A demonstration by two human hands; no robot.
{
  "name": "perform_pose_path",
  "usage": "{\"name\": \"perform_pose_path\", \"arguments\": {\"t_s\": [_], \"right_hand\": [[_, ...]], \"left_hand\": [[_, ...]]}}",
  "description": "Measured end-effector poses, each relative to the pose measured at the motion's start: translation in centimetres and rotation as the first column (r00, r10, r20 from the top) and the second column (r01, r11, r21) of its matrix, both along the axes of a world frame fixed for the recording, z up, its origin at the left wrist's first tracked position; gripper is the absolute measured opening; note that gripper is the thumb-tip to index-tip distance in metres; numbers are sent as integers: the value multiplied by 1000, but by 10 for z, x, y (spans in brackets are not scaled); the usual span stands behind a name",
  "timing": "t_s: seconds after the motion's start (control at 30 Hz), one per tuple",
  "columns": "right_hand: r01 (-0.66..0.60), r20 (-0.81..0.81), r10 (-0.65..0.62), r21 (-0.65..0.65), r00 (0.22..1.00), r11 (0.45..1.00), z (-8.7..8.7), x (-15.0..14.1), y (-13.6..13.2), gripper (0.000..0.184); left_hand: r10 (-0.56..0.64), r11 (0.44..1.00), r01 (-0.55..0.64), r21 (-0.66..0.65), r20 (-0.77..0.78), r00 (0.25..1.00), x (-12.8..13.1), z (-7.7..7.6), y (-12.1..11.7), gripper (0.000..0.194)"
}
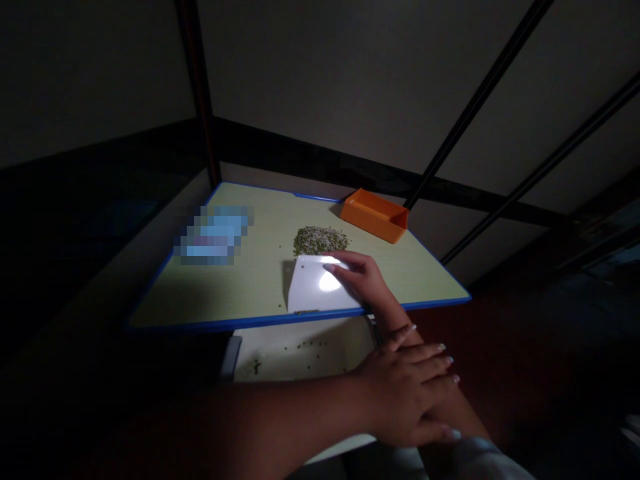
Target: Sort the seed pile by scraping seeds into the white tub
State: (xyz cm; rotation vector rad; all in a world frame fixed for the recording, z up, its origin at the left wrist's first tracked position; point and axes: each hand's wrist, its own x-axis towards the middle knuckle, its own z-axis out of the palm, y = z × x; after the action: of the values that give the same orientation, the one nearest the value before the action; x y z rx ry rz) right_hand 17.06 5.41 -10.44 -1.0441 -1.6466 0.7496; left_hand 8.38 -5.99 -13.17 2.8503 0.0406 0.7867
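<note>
My right hand (357, 273) grips a shiny white tray (313, 287) at its far right side, thumb on the surface and fingers over the far edge. The tray lies at the table's front edge; a thin line of small green grains (306, 312) shows along its near side. Just beyond it sits a pile of small green and pale grains (320, 240). My left hand (405, 393) lies across my right forearm, fingers spread, holding nothing.
An orange open box (375, 215) stands at the back right of the blue-edged table (250, 280). At the left lies a blurred-out pale blue item (215, 235). Below the front edge, a white drawer-like container (295, 333) holds scattered grains. A wall rises behind.
</note>
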Motion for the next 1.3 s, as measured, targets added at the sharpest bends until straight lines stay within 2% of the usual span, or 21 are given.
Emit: {"name": "perform_pose_path", "arguments": {"t_s": [0.27, 0.57, 1.3], "right_hand": [[18, 4, -18, 13, 1000, 1000, 2, -2, -1, 29], [31, -33, -31, 0, 999, 1000, 8, -4, -4, 26], [35, -21, -35, 21, 999, 999, 6, -1, -4, 27]], "left_hand": [[-7, 1000, 6, -9, -41, 999, -1, 5, -1, 63], [-13, 1000, 13, -15, -42, 999, -1, 4, -1, 62], [-11, 1000, 11, -3, -37, 999, -2, 5, 0, 61]]}}
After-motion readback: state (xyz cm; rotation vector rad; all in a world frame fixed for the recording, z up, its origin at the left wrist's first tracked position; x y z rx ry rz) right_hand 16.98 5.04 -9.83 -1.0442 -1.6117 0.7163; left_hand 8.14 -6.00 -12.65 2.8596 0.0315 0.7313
